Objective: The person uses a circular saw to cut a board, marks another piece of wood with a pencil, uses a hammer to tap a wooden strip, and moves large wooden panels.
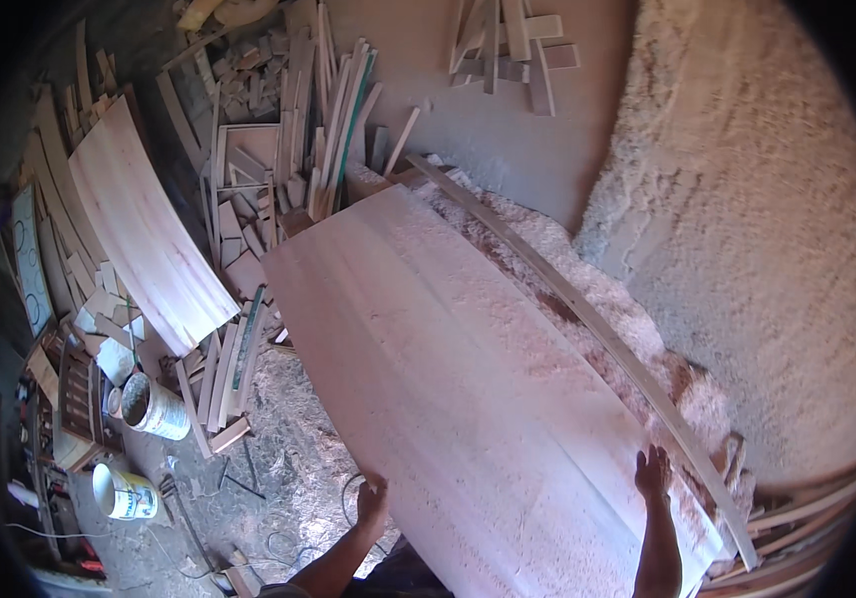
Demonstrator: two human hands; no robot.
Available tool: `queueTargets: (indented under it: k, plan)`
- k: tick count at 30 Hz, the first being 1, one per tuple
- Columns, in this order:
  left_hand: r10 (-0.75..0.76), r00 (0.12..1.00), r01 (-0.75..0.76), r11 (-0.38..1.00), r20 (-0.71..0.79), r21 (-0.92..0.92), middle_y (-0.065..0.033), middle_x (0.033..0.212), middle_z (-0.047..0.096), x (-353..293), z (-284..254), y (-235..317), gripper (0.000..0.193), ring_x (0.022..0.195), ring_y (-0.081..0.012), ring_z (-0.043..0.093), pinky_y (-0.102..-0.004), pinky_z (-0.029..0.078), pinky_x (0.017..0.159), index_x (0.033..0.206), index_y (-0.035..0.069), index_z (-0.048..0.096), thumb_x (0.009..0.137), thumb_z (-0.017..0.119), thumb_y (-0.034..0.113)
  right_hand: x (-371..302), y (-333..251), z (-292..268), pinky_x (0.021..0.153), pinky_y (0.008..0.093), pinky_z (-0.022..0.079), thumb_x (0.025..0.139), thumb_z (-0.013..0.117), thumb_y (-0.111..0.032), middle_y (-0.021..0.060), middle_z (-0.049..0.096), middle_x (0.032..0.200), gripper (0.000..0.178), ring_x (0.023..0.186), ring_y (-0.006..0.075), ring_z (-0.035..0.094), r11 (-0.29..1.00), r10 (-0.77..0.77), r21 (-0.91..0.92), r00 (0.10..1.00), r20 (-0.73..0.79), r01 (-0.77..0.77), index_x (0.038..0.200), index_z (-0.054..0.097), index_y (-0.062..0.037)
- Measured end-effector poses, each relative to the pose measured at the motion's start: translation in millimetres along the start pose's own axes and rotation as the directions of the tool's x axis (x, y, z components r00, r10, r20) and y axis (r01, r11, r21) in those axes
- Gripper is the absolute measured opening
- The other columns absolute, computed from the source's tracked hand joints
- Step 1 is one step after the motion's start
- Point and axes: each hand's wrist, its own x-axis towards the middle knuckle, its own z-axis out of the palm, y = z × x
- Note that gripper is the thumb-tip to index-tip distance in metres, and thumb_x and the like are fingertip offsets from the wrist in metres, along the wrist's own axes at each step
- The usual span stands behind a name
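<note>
A large pale wooden panel (448,349) dusted with fine sawdust lies in front of me, running from the lower right toward the upper left. My left hand (373,505) is closed on its near left edge, the thumb side showing on top and the other fingers mostly hidden. Over the panel's right side is my right hand (653,471), open with fingers stretched out. Whether that palm presses on the wood or hovers just above it, I cannot tell. Beyond the right edge, a long narrow wooden strip (597,327) lies alongside the panel.
Heaped sawdust (537,234) fills the space beside the strip, below a dusty wall (747,249). Another wooden panel (149,229) leans at the left among stacked offcuts (248,149). Two buckets, a grimy bucket (164,411) and a white bucket (129,493), stand on the littered floor, where a cable (283,550) trails.
</note>
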Motion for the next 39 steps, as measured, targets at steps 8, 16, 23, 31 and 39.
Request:
queueTargets:
  k: [8,16,23,31,39]
  plan:
    - [-0.172,0.965,0.239,0.89,0.199,-0.389,-0.013,0.135,0.058,46.6,-1.7,45.2,0.093,0.121,-0.0276,0.058,-0.045,0.048,0.101,0.147,0.001,0.041,0.093,0.043,0.077,111.9,23.0,55.8,0.083,0.0619,0.048,0.104,0.03,-0.06,0.0356,0.067,0.089,0.079,0.09,0.0521,0.067,0.993,0.002,0.12,0.987,0.159,-0.022,0.086,0.074,0.0038]
    - [-0.041,0.97,0.194,0.721,0.239,-0.665,-0.0143,0.152,0.045,43.5,7.4,80.4,0.089,0.137,-0.0346,0.046,-0.0561,0.04,0.111,0.156,0.011,0.031,0.096,0.036,0.076,114.7,21.9,66.4,0.085,0.0603,0.05,0.103,0.027,-0.062,0.0342,0.069,0.09,0.087,0.089,0.0508,0.069,0.939,0.343,-0.041,0.933,0.109,-0.341,0.086,0.075,0.0091]
    - [-0.024,0.965,0.2,0.716,0.263,-0.668,-0.0128,0.148,0.049,20.3,6.8,88.7,0.083,0.134,-0.0339,0.048,-0.0558,0.042,0.109,0.155,0.013,0.034,0.098,0.034,0.074,91.6,39.8,-18.1,0.05,0.0508,0.043,0.106,0.042,-0.049,0.0226,0.065,0.062,0.068,0.052,0.0347,0.063,0.997,0.068,0.047,0.955,-0.29,-0.056,0.068,0.068,0.0011]
    - [-0.096,0.895,0.42,0.509,0.435,-0.752,-0.012,0.14,0.054,14.6,112.1,177.1,0.078,0.128,-0.0322,0.052,-0.0521,0.046,0.105,0.146,0.012,0.045,0.099,0.028,0.073,65.6,40.0,-302.1,0.046,0.0488,0.032,0.107,0.048,-0.04,0.0229,0.056,0.059,0.057,0.046,0.0276,0.045,0.96,-0.28,-0.198,0.75,-0.599,0.2,0.073,0.061,0.0039]
    - [0.183,0.817,0.457,0.373,0.547,-0.807,-0.0143,0.14,0.054,50.1,247.4,257.4,0.079,0.128,-0.0327,0.053,-0.0504,0.047,0.108,0.147,0.011,0.043,0.1,0.027,0.072,7.2,-114.6,-518.5,0.053,0.0492,0.038,0.106,0.049,-0.043,0.0231,0.06,0.064,0.055,0.052,0.0355,0.052,0.981,-0.183,-0.184,0.608,-0.773,0.061,0.078,0.065,0.0009]
